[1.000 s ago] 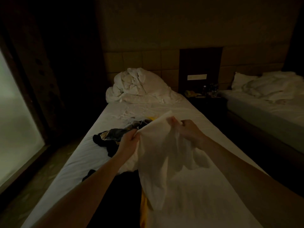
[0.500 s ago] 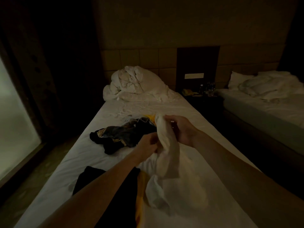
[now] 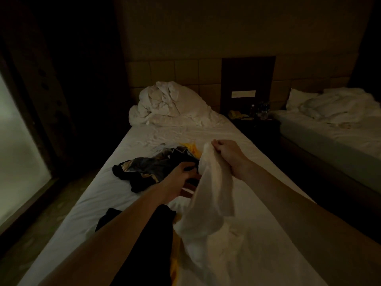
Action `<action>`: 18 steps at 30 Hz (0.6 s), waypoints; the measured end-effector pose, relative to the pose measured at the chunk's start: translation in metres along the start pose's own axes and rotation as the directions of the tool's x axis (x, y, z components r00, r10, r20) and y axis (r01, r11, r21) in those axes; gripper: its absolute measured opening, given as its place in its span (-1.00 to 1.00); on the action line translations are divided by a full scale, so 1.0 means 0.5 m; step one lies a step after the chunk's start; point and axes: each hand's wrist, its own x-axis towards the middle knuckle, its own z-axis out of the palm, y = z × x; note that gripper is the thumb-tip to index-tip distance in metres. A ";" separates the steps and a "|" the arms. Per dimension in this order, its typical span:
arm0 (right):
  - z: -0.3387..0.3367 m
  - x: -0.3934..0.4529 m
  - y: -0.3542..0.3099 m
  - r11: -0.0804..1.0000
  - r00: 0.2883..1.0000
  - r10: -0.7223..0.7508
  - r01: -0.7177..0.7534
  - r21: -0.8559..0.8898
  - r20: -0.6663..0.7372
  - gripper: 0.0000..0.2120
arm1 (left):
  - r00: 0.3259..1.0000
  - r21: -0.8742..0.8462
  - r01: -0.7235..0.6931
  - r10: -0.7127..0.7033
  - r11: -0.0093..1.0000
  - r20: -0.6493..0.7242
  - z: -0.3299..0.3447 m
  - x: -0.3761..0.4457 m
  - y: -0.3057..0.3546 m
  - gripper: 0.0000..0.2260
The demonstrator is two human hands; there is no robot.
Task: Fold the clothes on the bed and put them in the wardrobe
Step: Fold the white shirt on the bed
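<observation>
While the right hand (image 3: 227, 155) pinches the white garment (image 3: 212, 195) aloft, the left hand (image 3: 179, 180) reaches under it, fingers hidden, grip unclear.

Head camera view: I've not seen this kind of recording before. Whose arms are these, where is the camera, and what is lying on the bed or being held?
There is no machine here. A person wears one wide-angle camera on the head, looking down at their own bare arms. The right hand pinches the top of a white cloth garment, which hangs down onto the white-sheeted bed. The left hand reaches beside the garment; its grip is unclear. On the bed lie a dark patterned garment, a black garment with yellow fabric beside it, and a bundled white duvet.
</observation>
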 end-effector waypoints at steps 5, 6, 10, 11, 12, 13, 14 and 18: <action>0.004 -0.026 -0.034 0.994 0.945 0.065 -0.088 0.060 0.321 -0.64 | 0.990 0.365 -0.139 0.127 0.921 0.056 0.025 0.015 -0.025 -0.30; 0.002 -0.027 -0.035 0.994 0.930 0.072 -0.098 0.053 0.361 -0.56 | 0.985 0.408 -0.169 0.168 0.897 0.039 0.027 0.020 -0.031 -0.40; -0.033 -0.024 -0.029 0.998 0.920 -0.056 0.060 0.003 0.387 -0.61 | 0.976 0.558 -0.140 0.208 0.818 -0.061 0.001 0.030 -0.048 -0.66; -0.046 -0.025 -0.026 0.997 0.925 -0.073 0.083 -0.010 0.372 -0.68 | 0.978 0.640 -0.108 0.196 0.760 -0.068 -0.011 0.030 -0.051 -0.68; -0.060 -0.025 -0.023 0.996 0.936 -0.076 0.088 -0.020 0.345 -0.74 | 0.980 0.706 -0.069 0.179 0.704 -0.083 -0.025 0.030 -0.055 -0.71; -0.074 -0.023 -0.020 0.996 0.946 -0.071 0.083 -0.025 0.315 -0.79 | 0.980 0.750 -0.034 0.168 0.660 -0.103 -0.035 0.028 -0.056 -0.79; -0.087 -0.021 -0.018 0.997 0.950 -0.065 0.075 -0.020 0.304 -0.86 | 0.978 0.782 -0.017 0.173 0.623 -0.116 -0.044 0.028 -0.058 -0.87; -0.128 -0.012 -0.013 0.999 0.960 -0.049 0.053 -0.007 0.275 -0.83 | 0.971 0.848 -0.009 0.208 0.530 -0.120 -0.083 0.028 -0.028 -0.88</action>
